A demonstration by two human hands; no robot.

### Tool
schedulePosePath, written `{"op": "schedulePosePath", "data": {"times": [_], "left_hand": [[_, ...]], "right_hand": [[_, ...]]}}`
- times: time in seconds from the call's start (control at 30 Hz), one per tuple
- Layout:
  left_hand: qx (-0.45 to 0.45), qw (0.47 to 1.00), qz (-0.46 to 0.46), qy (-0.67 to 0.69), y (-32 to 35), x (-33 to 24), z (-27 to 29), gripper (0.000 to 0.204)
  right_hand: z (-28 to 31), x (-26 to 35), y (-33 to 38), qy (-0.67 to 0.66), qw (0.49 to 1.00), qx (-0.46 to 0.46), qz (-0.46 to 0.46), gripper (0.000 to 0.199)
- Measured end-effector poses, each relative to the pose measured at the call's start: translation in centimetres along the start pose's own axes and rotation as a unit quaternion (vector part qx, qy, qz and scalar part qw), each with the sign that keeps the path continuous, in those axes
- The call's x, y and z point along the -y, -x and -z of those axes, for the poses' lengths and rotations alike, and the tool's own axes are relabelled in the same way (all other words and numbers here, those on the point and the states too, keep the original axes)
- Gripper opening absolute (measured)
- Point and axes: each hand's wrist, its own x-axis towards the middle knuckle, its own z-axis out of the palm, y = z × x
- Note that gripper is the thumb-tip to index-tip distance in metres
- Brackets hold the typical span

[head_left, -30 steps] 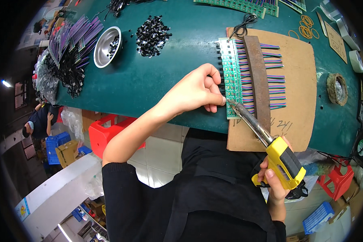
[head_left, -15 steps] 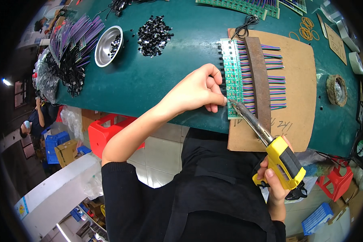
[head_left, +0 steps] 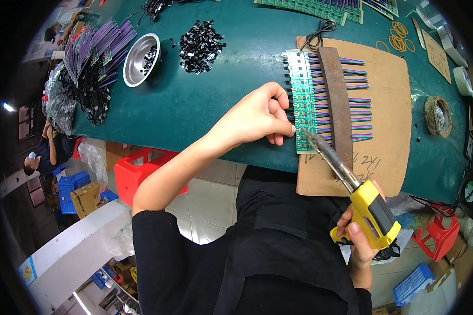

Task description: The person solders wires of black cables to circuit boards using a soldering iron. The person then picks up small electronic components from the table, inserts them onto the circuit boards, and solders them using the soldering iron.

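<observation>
My right hand grips a yellow and black soldering gun, its metal barrel slanting up and left. The tip is over the near end of a green circuit board panel, just right of my left thumb; whether it touches cannot be made out. My left hand is closed in a pinch at the panel's left edge, where small black parts stick out in a row. Whatever those fingers hold is hidden. Bundles of coloured wires run right from the panel, under a rusty metal bar.
Beneath the panel lies a cardboard sheet on the green table. Further left are a pile of black parts and a metal bowl. A round solder-stained dish sits right. Rubber bands and more boards lie far off.
The soldering gun has shifted slightly right, its tip drawing away from my left thumb. My left hand keeps its place. A person in the left background has moved their arms.
</observation>
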Motion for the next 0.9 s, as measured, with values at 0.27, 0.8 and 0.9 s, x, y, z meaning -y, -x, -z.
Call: {"op": "schedulePosePath", "data": {"times": [0.27, 0.8, 0.9], "left_hand": [[0.005, 1.000, -0.010, 0.007, -0.2, 0.0, -0.2, 0.033], [-0.330, 0.832, -0.243, -0.373, 2.5, 0.2, 6.5, 0.012], [-0.379, 0.765, -0.265, -0.448, 1.0, 0.0, 8.4, 0.014]], "right_hand": [[5.0, 1.3, -2.1, 0.113, 0.946, -0.151, 0.263, 0.038], [11.6, 3.0, -4.8, 0.623, 0.659, -0.161, 0.390, 0.054], [12.6, 4.5, -3.8, 0.497, 0.755, -0.222, 0.366, 0.049]]}}
